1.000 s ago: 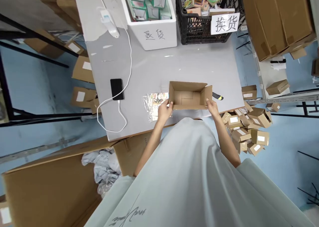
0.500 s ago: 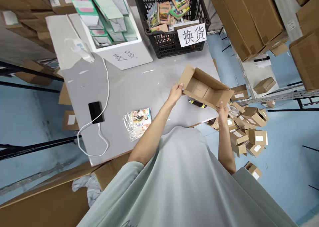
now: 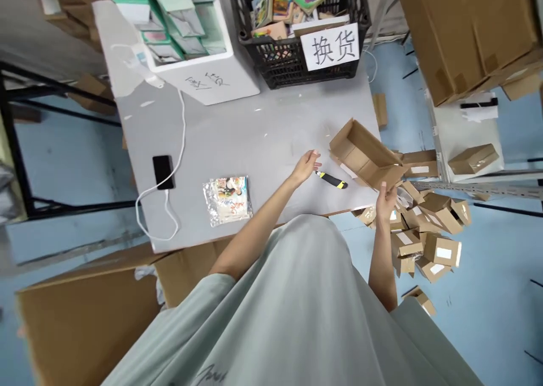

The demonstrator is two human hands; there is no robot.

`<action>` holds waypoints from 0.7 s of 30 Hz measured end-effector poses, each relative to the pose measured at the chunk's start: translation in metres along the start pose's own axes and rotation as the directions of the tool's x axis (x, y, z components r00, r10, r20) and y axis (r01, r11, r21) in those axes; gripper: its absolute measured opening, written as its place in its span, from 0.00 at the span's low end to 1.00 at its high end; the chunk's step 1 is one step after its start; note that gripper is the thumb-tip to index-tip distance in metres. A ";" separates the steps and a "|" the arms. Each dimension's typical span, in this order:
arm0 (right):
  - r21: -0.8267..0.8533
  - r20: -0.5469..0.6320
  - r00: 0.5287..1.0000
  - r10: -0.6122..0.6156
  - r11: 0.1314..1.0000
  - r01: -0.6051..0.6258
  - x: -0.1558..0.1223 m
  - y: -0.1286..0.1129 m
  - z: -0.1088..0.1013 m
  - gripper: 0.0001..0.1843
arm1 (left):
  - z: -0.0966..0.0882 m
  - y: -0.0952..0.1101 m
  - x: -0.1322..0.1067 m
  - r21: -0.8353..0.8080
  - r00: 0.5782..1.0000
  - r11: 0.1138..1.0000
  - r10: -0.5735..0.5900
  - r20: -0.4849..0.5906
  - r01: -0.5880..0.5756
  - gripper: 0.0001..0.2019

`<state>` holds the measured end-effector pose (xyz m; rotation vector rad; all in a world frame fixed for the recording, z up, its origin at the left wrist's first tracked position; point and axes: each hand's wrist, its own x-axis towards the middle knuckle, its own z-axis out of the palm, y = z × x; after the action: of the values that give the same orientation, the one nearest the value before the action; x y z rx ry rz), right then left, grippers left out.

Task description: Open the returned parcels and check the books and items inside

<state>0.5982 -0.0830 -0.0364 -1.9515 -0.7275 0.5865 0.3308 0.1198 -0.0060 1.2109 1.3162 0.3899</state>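
My right hand point(image 3: 386, 200) grips an open cardboard box point(image 3: 365, 151) by its near right end, over the table's right edge. The box is tilted, and its inside looks bare. To its left, apart from it, my left hand point(image 3: 307, 167) has its fingers loosely spread with nothing in them. Just below those fingertips lies a black and yellow utility knife point(image 3: 332, 180) on the table. Left of my left forearm is a clear plastic-wrapped packet point(image 3: 229, 199) with a colourful printed cover.
A white foam box point(image 3: 212, 83) of green packets and a black crate point(image 3: 297, 69) of booklets stand along the grey table's point(image 3: 229, 131) back. A phone point(image 3: 163, 171) with a white cable lies left. Several cardboard boxes point(image 3: 441, 250) are heaped on the floor at right.
My left hand has let go of the cardboard box. The box has moved right in my right hand, away from my left hand, and the knife is now in fuller view.
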 end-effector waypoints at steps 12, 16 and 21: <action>0.021 0.262 0.829 -0.495 0.861 0.508 -0.047 -0.100 0.081 0.25 | -0.177 -0.186 -0.137 -0.080 0.709 0.959 -0.257 -0.656 0.273 0.22; 0.104 0.659 0.679 -0.325 0.932 0.346 -0.082 -0.101 0.161 0.21 | -0.227 -0.227 -0.160 -0.091 0.624 0.932 -0.305 -0.719 0.351 0.25; -0.076 0.905 0.424 -0.020 0.975 0.208 -0.142 -0.112 0.261 0.15 | -0.253 -0.269 -0.162 -0.065 0.648 0.927 -0.307 -0.697 0.369 0.30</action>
<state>0.2977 0.0188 -0.0376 -1.5871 -1.6210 1.5990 -0.0424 -0.0028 -0.0954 0.8577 2.2053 0.5517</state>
